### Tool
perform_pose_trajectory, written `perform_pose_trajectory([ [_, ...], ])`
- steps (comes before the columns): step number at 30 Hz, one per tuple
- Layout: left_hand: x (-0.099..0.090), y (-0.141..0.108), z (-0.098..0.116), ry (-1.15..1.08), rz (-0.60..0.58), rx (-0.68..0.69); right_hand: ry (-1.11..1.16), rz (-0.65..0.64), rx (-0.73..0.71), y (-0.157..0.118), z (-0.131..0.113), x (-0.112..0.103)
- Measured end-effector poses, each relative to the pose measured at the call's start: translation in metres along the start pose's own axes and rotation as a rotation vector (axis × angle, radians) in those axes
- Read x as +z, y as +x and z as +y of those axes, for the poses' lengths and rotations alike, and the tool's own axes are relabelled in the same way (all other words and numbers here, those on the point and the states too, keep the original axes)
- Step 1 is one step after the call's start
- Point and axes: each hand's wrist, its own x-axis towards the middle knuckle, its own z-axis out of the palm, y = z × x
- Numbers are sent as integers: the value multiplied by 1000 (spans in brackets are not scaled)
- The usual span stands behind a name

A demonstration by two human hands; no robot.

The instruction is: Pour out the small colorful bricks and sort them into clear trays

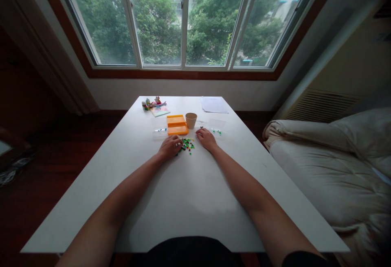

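Note:
A loose pile of small green, red, yellow and dark pieces (187, 145) lies on the white table (189, 193). My left hand (171, 146) rests at the pile's left edge, fingers bent over some pieces; whatever its fingertips hold is too small to make out. To the right of the pile, my right hand (205, 138) lies low over the table, its fingertips near a few dark pieces (201, 127). An open orange case (177, 125) sits behind the pile. Clear trays flank it, the left with blue pieces (161, 130), the right with green pieces (217, 132).
A brown paper cup (191, 121) stands right beside the orange case. Small colourful figures (150, 103) and a patterned card (160, 110) are at the back left. White paper sheets (214, 105) lie at the back right. A covered couch (332, 165) borders the table's right side.

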Motion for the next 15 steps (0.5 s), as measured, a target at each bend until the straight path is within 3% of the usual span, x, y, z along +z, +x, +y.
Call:
perform_pose_trajectory([
  [6, -1, 0, -9, 12, 56, -157, 4, -3, 6, 0, -4, -3],
  [11, -6, 0, -18, -21, 60, -244, 19, 47, -101, -4, -21, -11],
  [15, -10, 0, -24, -34, 48, -262, 55, -99, -272, -12, -47, -21],
])
